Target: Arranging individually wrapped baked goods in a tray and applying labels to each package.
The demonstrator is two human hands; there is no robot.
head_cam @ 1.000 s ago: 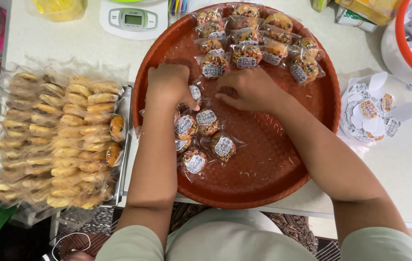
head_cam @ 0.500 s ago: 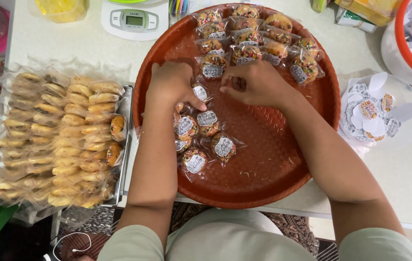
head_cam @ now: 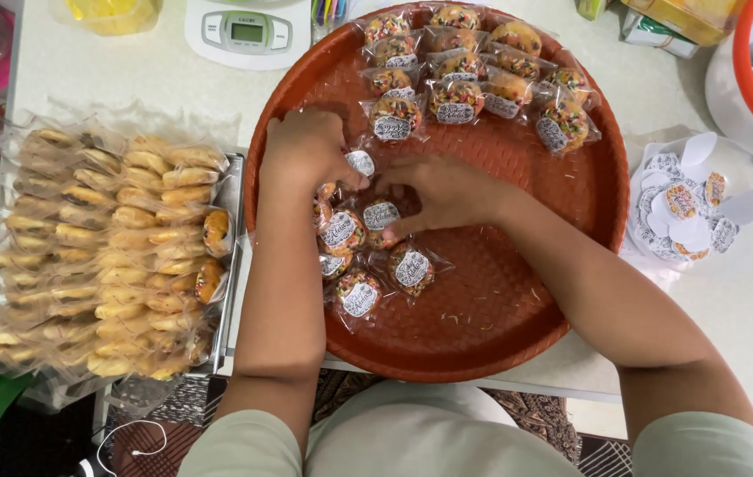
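Both hands are now gathering in the tray's (head_cam: 571, 291) middle: left hand (head_cam: 306, 150) is pinching a wrapped cookie (head_cam: 361, 162), right hand (head_cam: 447, 190), having moved lower, is clamping another wrapped cookie (head_cam: 382, 216).

1. A round tray (head_cam: 518, 327) sits on the counter (head_cam: 747, 291), centre.
2. Wrapped cookies (head_cam: 469, 71) lie in rows at the tray's far edge.
3. A loose cluster (head_cam: 368, 265) lies mid-tray, under both hands.
4. Left of the tray: a rack of packets (head_cam: 103, 247).
5. Behind: a scale (head_cam: 247, 31).
6. Right: stickers (head_cam: 690, 208).
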